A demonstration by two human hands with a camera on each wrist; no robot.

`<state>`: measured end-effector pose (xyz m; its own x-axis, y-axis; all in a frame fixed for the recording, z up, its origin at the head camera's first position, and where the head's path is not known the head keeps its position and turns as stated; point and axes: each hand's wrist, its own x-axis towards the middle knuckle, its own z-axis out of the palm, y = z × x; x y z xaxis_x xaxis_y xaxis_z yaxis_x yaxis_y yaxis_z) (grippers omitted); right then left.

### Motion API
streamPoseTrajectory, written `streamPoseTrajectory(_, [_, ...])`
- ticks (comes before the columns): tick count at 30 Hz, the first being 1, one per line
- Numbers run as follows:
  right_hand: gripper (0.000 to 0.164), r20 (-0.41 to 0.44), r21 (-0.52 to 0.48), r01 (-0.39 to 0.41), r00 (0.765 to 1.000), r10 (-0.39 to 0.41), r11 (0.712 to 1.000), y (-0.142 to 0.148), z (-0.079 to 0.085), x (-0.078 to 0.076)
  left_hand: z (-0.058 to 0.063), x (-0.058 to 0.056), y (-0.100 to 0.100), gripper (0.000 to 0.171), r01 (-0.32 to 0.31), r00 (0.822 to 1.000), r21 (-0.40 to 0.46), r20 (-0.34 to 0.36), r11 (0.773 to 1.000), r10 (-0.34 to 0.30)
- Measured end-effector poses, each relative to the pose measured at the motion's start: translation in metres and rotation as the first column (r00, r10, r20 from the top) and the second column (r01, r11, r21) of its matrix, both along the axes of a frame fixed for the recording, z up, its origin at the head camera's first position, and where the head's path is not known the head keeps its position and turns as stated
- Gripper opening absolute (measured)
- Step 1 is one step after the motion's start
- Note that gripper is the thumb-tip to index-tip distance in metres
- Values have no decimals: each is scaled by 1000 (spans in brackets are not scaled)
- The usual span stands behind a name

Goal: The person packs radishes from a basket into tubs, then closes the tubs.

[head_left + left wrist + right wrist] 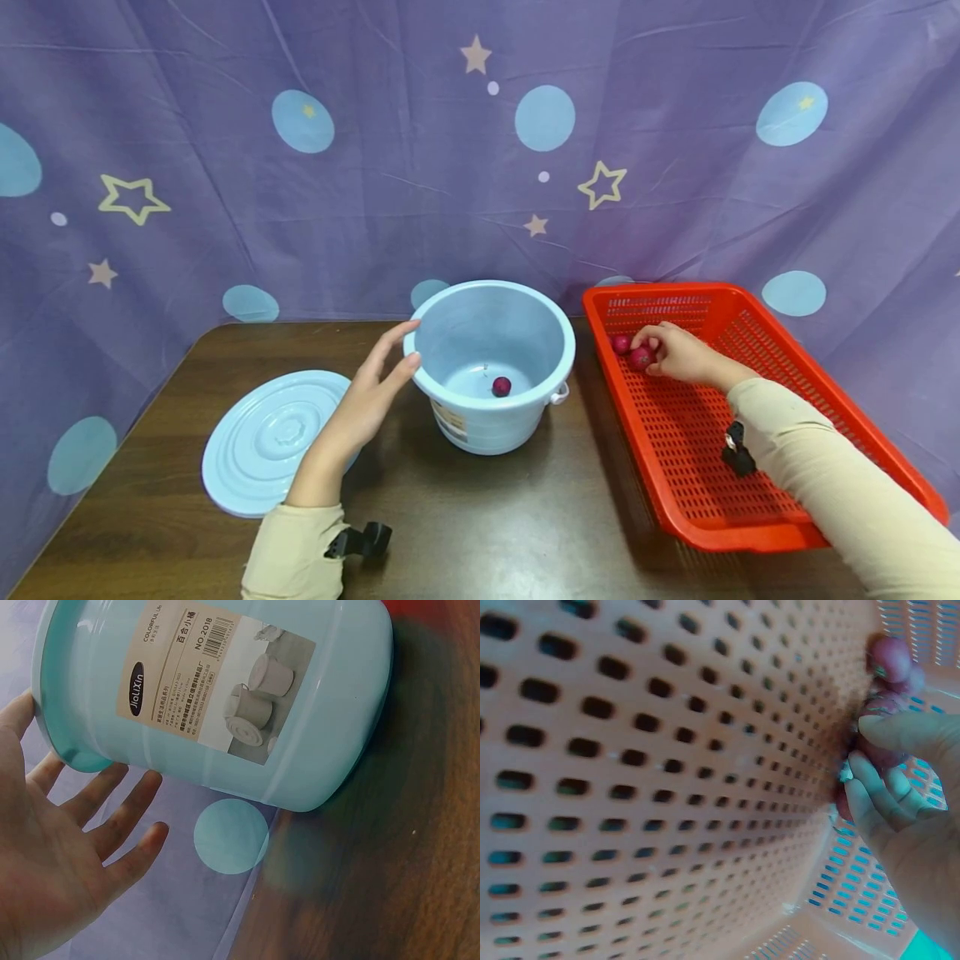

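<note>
In the head view my right hand (684, 354) reaches into the red basket (682, 450) near its far left corner. Its thumb and fingers pinch a small round red radish (641, 359). Another radish (621, 344) lies beside it, and the right wrist view shows more radishes (889, 658) clustered at the hand. My left hand (364, 404), fingers spread and fairly straight, rests against the left rim of the light blue bucket (495, 429). On the bucket's bottom lies one radish (502, 386). The bucket's printed label (217, 682) fills much of the left wrist view.
A light blue round lid (262, 442) lies flat on the brown wooden table (495, 533), left of the bucket and partly behind my left forearm. Behind the table hangs a purple curtain (420, 167) with stars and dots. A white handle joint (559, 393) sticks out at the bucket's right side.
</note>
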<state>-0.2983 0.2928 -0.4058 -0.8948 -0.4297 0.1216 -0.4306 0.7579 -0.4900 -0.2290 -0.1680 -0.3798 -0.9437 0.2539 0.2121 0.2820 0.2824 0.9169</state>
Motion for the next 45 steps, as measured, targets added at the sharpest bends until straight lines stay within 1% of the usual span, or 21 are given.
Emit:
streamPoseTrajectory(6, [32,2,-33,-22,1000,22,999,2,11,0,0,1,1,50,0,1000,-7,-2,1000,0])
streamPoseTrajectory(9, [31,27,-43,-27,999,28,999,0,19,1,0,1,0,49,-1,1000,-10,-4,1000,1])
streamPoseTrajectory(13, [32,52,-43,-36,998,38,998,-6,32,7,0,1,0,49,0,1000,-13,-12,1000,0])
streamPoseTrajectory(16, [34,46,-47,-41,998,43,998,-10,42,14,0,1,0,49,-1,1000,-14,-18,1000,1])
streamPoseTrajectory(21, [35,10,-55,-53,999,54,997,-16,56,23,0,0,0,49,-1,1000,-13,-18,1000,1])
streamPoseTrajectory(29, [35,-44,-46,-80,996,78,996,-21,69,30,-1,-1,-1,49,-1,1000,-17,-12,1000,1])
streamPoseTrajectory(36, [36,-77,-40,-79,994,75,996,-30,85,39,0,0,0,49,0,1000,-9,-10,1000,-1])
streamPoseTrajectory(41, [37,-130,-53,-126,984,119,991,-38,92,43,0,0,0,49,0,1000,-10,-11,1000,0])
streamPoseTrajectory(45, [39,-182,-64,-180,969,166,982,-49,97,46,0,1,-1,49,-1,1000,-13,-10,1000,1])
